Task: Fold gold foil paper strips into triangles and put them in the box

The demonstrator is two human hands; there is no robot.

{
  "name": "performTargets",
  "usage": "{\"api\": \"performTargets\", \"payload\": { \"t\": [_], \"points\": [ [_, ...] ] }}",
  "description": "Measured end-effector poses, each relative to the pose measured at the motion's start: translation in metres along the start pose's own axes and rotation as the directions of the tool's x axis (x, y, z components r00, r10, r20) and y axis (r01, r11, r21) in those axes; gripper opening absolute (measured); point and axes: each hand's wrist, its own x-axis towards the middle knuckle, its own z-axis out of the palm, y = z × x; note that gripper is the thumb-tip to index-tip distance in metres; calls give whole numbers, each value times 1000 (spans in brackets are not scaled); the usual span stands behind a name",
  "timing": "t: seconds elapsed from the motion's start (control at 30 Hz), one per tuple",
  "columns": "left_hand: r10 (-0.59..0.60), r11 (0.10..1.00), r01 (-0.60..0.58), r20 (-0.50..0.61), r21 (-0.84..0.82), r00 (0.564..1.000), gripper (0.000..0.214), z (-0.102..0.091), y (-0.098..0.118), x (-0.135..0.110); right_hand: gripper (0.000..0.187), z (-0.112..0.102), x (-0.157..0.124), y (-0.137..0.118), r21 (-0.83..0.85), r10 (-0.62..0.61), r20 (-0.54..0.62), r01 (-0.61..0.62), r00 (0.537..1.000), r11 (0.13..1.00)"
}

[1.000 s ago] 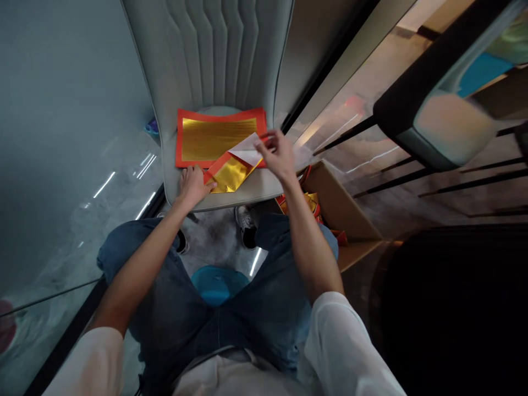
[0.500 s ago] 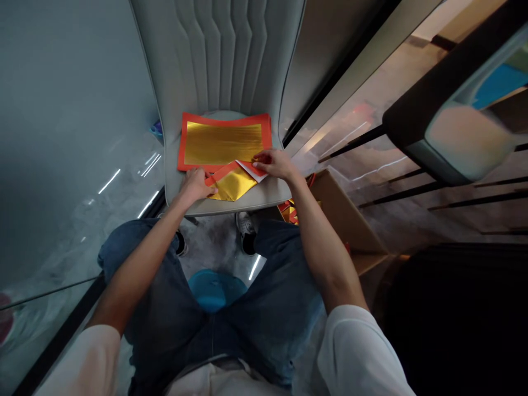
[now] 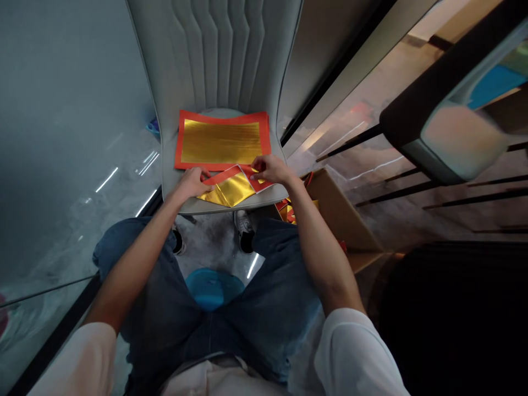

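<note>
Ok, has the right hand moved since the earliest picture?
Yes: the right hand has dropped from over the lower right corner of the flat sheet to just below that corner, and now rests on the folded sheet.

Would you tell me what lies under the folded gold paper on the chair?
The folded gold paper overlaps a flat gold sheet and the chair seat; the covered parts are hidden.

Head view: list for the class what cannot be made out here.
Head view:
Folded gold paper: its edges hidden by the right hand and left hand.
Cardboard box: contents partly hidden by the chair seat.
Round blue object: partly hidden by the thighs.
Dark-framed object: blurred, cut off by the edge.
</note>
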Motion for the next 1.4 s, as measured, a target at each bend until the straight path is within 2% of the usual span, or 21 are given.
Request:
{"api": "performTargets", "payload": {
  "t": [0.1,0.27,0.4,0.5,0.67,0.8,1.13,1.23,1.4],
  "points": [
    [120,991,-117,34,-66,992,21,-2,-2,1,25,-6,-8,-6,63,-3,9,2,1000,998],
    [214,954,-204,23,-220,977,35,-6,6,-8,30,-11,-21,-17,159,-12,14,9,1000,987],
    [394,881,-403,-87,-247,915,36,-5,31,-20,37,-8,-29,-30,206,-6,2,5,1000,978],
    [455,829,-484,-164,-281,875,31,-2,43,-23,38,-2,-32,-40,253,-49,17,43,999,967],
    [395,853,-427,-163,-300,904,19,-1,42,-19,41,5,-35,-56,315,-76,63,52,995,948],
    [384,873,-407,-136,-269,913,21,-4,37,-20,41,7,-37,-63,330,-72,66,46,995,943],
    [394,857,-437,-201,-272,897,32,-3,26,-19,47,19,-35,-60,400,-196,32,167,980,901],
    [419,834,-454,-177,-313,891,36,-9,23,-18,52,23,-32,-60,391,-231,1,212,973,896],
    [488,799,-482,-81,-361,869,44,-19,21,-21,56,31,-28,-63,359,-215,-56,221,975,907]
  ]
}}
